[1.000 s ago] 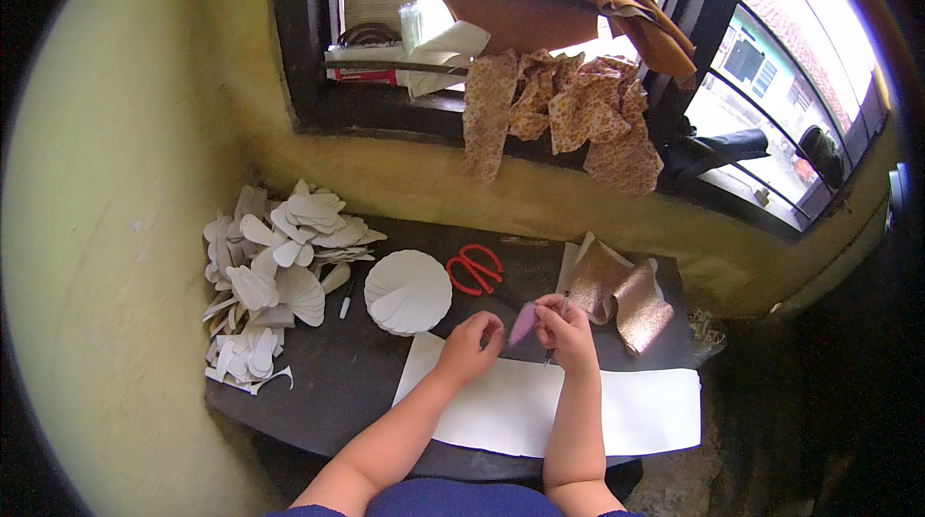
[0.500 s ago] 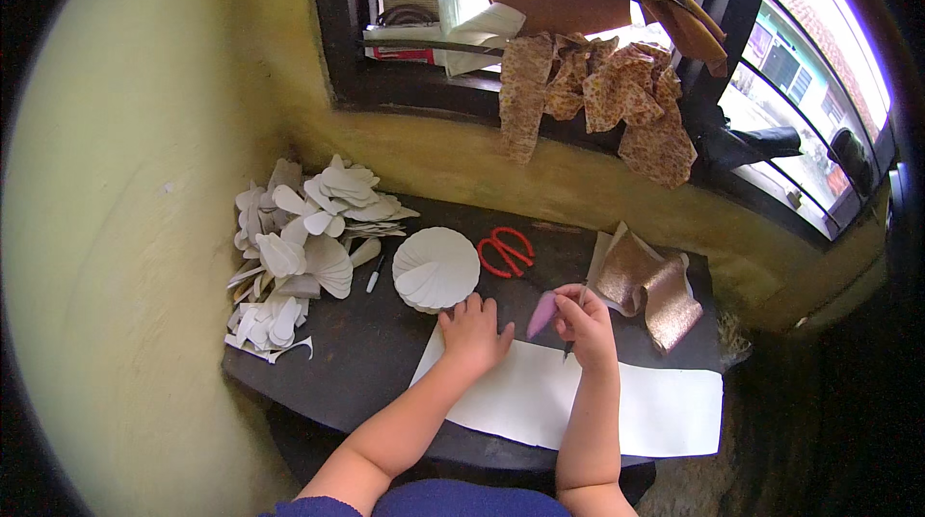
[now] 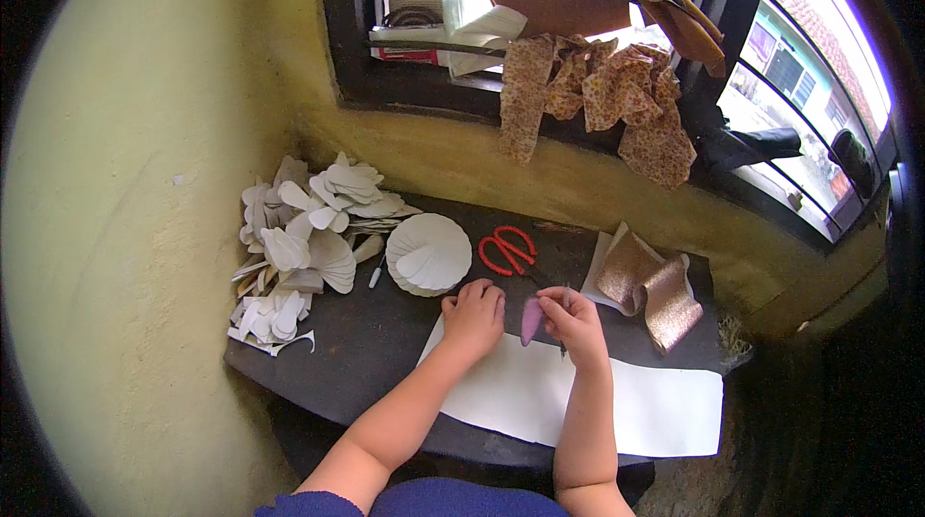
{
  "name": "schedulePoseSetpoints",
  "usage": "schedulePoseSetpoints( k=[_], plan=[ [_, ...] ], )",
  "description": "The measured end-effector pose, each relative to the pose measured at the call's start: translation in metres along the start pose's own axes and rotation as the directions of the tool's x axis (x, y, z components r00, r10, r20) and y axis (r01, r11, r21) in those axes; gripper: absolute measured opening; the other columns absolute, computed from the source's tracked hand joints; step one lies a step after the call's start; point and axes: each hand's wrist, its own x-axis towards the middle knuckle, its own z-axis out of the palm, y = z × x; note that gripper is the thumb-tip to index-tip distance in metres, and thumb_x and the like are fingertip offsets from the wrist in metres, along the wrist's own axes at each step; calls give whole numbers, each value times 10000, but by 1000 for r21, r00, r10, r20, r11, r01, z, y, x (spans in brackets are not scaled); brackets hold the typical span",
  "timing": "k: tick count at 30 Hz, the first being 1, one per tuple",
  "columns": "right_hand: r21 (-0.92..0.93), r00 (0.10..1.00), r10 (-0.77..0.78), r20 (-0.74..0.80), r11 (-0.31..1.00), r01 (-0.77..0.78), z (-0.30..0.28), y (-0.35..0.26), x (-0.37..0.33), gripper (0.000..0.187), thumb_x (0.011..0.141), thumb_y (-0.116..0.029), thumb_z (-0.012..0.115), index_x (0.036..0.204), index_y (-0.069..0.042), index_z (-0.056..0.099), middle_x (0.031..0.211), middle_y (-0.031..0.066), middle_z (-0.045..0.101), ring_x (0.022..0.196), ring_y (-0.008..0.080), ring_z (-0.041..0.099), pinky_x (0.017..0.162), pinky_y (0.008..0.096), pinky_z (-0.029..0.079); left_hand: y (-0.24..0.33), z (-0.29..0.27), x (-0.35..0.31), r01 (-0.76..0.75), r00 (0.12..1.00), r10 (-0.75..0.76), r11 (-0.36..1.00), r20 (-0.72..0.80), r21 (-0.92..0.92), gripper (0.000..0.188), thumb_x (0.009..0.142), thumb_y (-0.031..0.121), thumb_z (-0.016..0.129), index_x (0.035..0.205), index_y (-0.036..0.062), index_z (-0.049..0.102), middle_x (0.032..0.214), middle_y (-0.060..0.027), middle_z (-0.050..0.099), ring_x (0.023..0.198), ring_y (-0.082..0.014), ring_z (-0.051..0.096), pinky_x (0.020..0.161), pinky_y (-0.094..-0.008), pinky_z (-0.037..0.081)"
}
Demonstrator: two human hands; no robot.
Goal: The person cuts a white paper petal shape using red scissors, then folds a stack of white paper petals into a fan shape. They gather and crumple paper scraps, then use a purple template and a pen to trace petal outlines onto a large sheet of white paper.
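My left hand lies fingers-down on the top edge of a long white sheet spread over the dark table. My right hand pinches a small pink petal-shaped piece and a thin dark pen-like stick, held just above the sheet. Red-handled scissors lie on the table just beyond both hands. A round stack of white cut shapes sits left of the scissors.
A heap of white paper cut-outs fills the table's left end by the yellow wall. Glittery gold strips curl at the right. Patterned cloth hangs from the window sill behind. A small white marker lies near the round stack.
The view has shifted so the table sits further right and lower. Both hands stay at the sheet's top edge, the right still holding the pink piece.
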Motion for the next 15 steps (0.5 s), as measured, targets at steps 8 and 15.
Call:
schedulePoseSetpoints(
  k=[8,15],
  plan=[
    [-44,1000,-25,15,999,26,6,-4,-3,154,892,-125,628,987,-4,637,753,-11,599,597,41,504,511,180,370,17,-29,5,-152,977,85,922,-197,-356,153,870,208,598,945,77,623,991,-65,624,936,-248,596,805,-427,416],
    [-80,1000,-4,10,997,5,15,-14,-10,171,878,-122,647,976,18,627,773,13,617,612,71,515,562,215,423,19,-22,4,172,979,2,542,206,-823,147,910,162,613,939,18,605,829,-41,635,720,-115,610,641,-275,503]
  ],
)
